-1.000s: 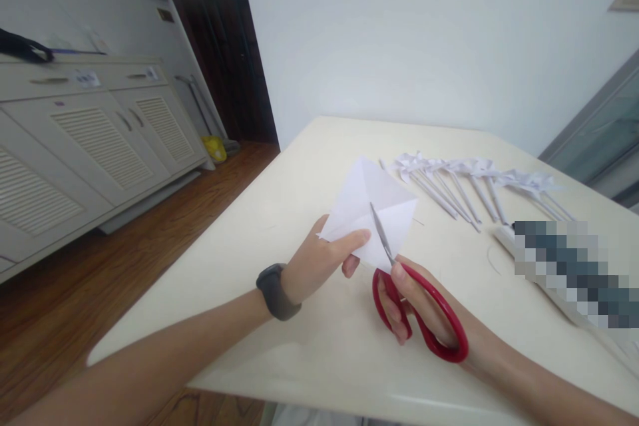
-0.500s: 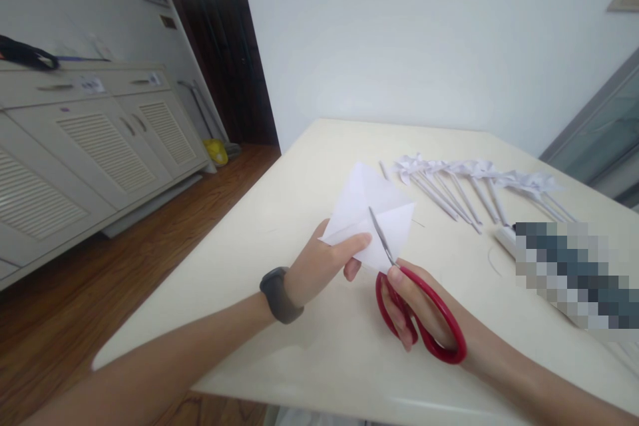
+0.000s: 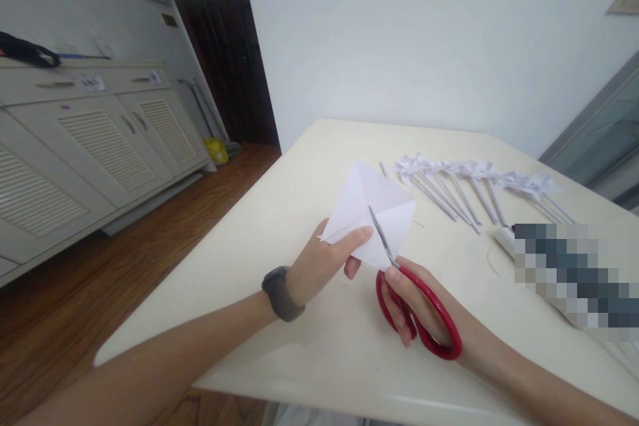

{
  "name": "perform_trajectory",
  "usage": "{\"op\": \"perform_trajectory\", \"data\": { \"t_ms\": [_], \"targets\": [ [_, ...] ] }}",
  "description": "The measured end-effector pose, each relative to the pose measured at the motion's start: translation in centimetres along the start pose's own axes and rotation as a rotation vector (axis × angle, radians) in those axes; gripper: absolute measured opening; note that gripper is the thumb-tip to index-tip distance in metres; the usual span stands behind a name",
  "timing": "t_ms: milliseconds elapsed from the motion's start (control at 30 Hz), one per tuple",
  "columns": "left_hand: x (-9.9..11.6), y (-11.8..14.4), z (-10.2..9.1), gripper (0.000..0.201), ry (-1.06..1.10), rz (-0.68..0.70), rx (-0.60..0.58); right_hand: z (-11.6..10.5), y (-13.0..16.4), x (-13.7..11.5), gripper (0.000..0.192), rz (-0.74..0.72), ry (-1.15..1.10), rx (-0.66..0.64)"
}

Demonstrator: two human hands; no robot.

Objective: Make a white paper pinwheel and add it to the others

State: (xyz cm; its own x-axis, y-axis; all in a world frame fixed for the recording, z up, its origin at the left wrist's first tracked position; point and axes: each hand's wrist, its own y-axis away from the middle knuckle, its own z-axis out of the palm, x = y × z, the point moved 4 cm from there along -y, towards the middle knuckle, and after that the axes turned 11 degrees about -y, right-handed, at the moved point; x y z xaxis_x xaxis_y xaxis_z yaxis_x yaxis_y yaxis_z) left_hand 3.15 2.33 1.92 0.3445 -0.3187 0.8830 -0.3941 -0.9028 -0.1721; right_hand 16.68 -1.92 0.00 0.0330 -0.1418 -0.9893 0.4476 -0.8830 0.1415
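My left hand (image 3: 332, 253), with a dark watch (image 3: 282, 293) on the wrist, pinches a creased white square of paper (image 3: 382, 190) by its lower left part, thumb on top. Fold lines run across the sheet from its corners. My right hand (image 3: 412, 296) grips a pair of red-handled scissors (image 3: 452, 336), with fingers through the loops. Their metal blades lie across the lower part of the paper, one blade on top with its tip close to the middle. The other blade is hidden under the sheet.
Several white paper pinwheels (image 3: 479, 170) on rolled paper sticks lie in a row at the right back of the cream table (image 3: 239, 246). At the right, a long white object (image 3: 505, 239) is partly pixelated. A wall rises behind the table, and a cabinet (image 3: 94, 160) stands at left.
The hands, paper and scissors keep nearly the same place. The paper has tilted slightly, and the red handles have shifted a little to the left and up.
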Motion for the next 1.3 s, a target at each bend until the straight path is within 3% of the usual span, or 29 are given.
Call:
{"op": "perform_trajectory", "data": {
  "t_ms": [267,433,533,633,700,867,967,1033,1200,1300],
  "targets": [
    [-0.2,0.0,-0.1,0.045,0.065,-0.057,0.104,-0.2,-0.2,1.6,0.025,-0.06,-0.029,-0.067],
    [-0.4,-0.2,-1.1,0.044,0.231,0.005,0.256,0.6,0.1,1.4,0.026,-0.069,-0.117,-0.189],
    [0.1,-0.4,-2.5,0.04,0.364,0.08,0.382,0.7,0.4,1.0,0.028,0.018,-0.151,-0.278],
    [0.5,-0.7,-3.5,0.03,0.516,0.097,0.377,0.1,0.6,0.9,0.032,0.159,-0.166,-0.364],
    [0.4,-0.9,-3.5,0.026,0.547,0.058,0.262,-0.6,0.4,0.8,0.036,0.175,-0.184,-0.331],
    [-0.5,-0.6,-1.9,0.019,0.465,-0.086,-0.119,-3.5,-0.8,-0.5,0.037,-0.035,-0.259,-0.004],
    [-0.8,-0.3,-1.0,0.004,0.299,-0.11,-0.302,-5.2,-1.1,-1.4,0.029,-0.131,-0.311,0.165],
    [-0.9,-0.1,-0.5,0.013,0.176,-0.105,-0.412,-5.8,-1.2,-1.8,0.023,-0.165,-0.323,0.165],
    [-0.4,-0.2,0.0,0.021,0.251,-0.034,-0.473,-5.8,-1.6,-1.8,0.02,-0.163,-0.15,0.028],
    [-0.5,-0.4,0.0,0.022,0.37,-0.053,-0.436,-5.6,-1.6,-1.4,0.021,-0.135,-0.056,0.065]
  ]
}}
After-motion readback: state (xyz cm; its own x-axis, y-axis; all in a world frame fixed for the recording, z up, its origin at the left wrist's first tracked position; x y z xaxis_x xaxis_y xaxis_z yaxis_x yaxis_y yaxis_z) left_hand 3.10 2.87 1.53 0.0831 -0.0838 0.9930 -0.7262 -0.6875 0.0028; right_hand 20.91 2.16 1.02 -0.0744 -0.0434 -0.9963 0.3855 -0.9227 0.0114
